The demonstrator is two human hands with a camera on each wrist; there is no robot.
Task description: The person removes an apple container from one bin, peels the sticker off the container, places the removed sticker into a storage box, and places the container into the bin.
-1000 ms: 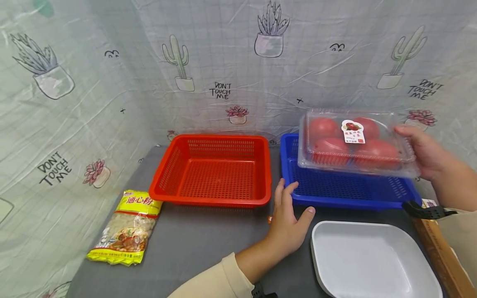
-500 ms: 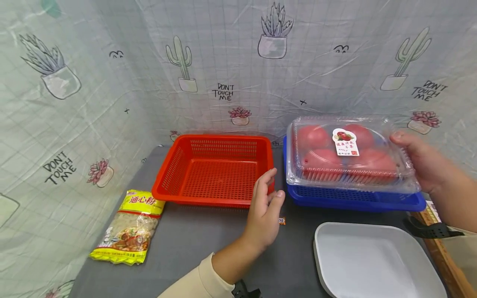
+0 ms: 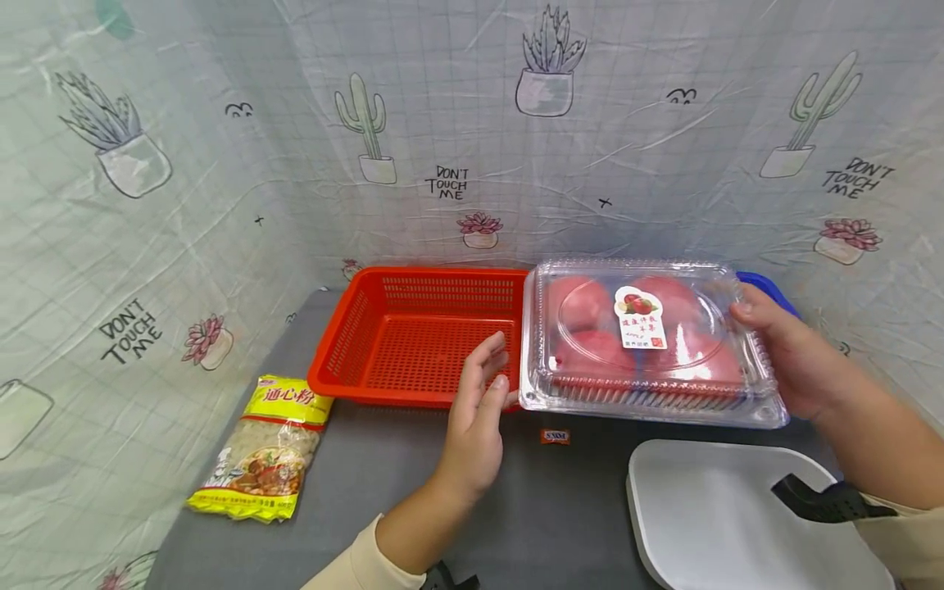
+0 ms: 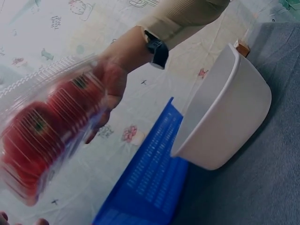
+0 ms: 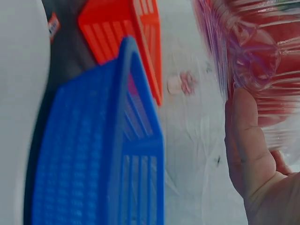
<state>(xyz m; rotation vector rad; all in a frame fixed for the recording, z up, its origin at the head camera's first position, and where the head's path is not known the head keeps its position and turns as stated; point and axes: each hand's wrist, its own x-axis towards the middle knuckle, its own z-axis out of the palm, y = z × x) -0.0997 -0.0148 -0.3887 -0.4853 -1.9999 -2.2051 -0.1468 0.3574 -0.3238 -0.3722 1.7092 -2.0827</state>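
A clear plastic fruit box [image 3: 590, 385] with several round red fruits and a white label is held up in the head view, over the blue basket [image 3: 767, 287] and beside the red basket's right end. My right hand [image 3: 804, 369] grips its right side, the thumb on the lid edge; the right wrist view shows these fingers [image 5: 248, 126] against the plastic. My left hand [image 3: 475, 434] is close to the box's left end, fingers extended and slightly bent; whether it touches the box I cannot tell. Only left fingertips [image 4: 42, 221] show in the left wrist view.
The red basket [image 3: 413, 397] stands at the back with bare mesh inside. A yellow-ended bag of pasta [image 3: 265, 451] lies left of it. A white basin [image 3: 737, 508] is at front right. A small orange packet [image 3: 555, 436] lies on the grey table [image 3: 354, 500].
My right hand has carried the fruit box left and downward, from over the blue basket toward the red one. My left hand has moved left and now is near the box's left end.
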